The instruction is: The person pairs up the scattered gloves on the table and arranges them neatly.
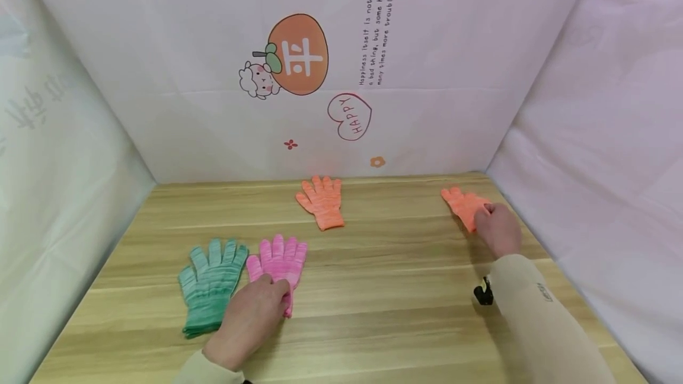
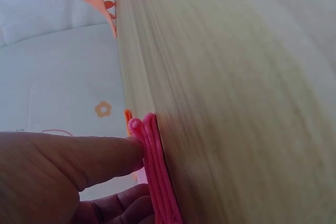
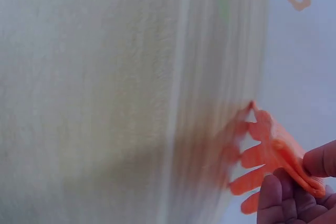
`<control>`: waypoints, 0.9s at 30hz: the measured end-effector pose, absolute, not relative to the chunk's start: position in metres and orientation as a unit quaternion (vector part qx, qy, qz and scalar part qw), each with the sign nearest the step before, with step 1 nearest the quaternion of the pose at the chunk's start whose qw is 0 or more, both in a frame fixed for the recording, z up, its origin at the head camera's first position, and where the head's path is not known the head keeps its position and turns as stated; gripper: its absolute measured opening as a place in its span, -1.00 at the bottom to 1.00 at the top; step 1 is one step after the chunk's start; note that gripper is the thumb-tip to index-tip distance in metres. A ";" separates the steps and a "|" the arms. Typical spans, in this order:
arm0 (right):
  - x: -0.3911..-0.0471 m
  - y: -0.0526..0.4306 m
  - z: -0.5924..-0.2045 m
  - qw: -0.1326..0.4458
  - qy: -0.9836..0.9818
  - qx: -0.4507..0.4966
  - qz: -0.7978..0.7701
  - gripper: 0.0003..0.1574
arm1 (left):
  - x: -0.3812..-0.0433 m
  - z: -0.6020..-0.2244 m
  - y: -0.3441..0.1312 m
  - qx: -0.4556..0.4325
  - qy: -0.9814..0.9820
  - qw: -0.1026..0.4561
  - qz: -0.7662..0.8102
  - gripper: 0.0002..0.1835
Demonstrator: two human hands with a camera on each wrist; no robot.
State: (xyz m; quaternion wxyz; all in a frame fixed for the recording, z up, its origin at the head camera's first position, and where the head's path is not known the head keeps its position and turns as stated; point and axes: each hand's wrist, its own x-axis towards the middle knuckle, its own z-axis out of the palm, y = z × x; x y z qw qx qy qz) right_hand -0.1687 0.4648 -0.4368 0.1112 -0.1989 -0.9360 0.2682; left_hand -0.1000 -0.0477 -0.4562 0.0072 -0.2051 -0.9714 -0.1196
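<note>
- Pinching pink glove (image 1: 278, 261) at cuff with left hand (image 1: 253, 314), lower left of head view.
- Grasping orange glove (image 1: 462, 205) by cuff with right hand (image 1: 499, 230) — right of frame, tilted.
- Noted green glove (image 1: 210, 289) lower left, second orange glove (image 1: 324, 202) centre.
- Read on backdrop (image 1: 432, 111), upper centre: "HAPPY" in heart (image 1: 350, 116), "平" on fruit (image 1: 300, 55), "Happiness itself is not a bad thing".

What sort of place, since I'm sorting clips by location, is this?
Probably a makeshift indoor booth: a wood-grain tabletop, white sheeting at its back and both sides, and a cartoon print facing the person.
</note>
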 end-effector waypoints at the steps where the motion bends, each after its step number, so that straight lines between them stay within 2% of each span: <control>1: -0.168 0.462 -0.435 0.122 -0.935 -0.197 0.269 -0.54 | -0.100 -0.457 -0.048 -0.204 -0.971 0.007 -0.121 -0.80; 5: -0.167 0.450 -0.424 0.161 -0.930 -0.182 0.275 -0.71 | -0.100 -0.460 -0.050 -0.206 -0.971 0.015 -0.122 -0.87; 10: -0.164 0.434 -0.412 0.196 -0.927 -0.151 0.281 -0.73 | -0.099 -0.461 -0.051 -0.210 -0.970 0.029 -0.117 -0.89; 14: -0.159 0.420 -0.403 0.205 -0.924 -0.133 0.294 -0.82 | -0.098 -0.462 -0.051 -0.218 -0.968 0.045 -0.111 -0.88; 23: -0.150 0.393 -0.387 0.225 -0.925 -0.092 0.291 -0.72 | -0.096 -0.460 -0.051 -0.232 -0.965 0.065 -0.102 -0.86; 27: -0.148 0.383 -0.385 0.229 -0.926 -0.077 0.290 -0.80 | -0.096 -0.461 -0.050 -0.229 -0.965 0.077 -0.105 -0.84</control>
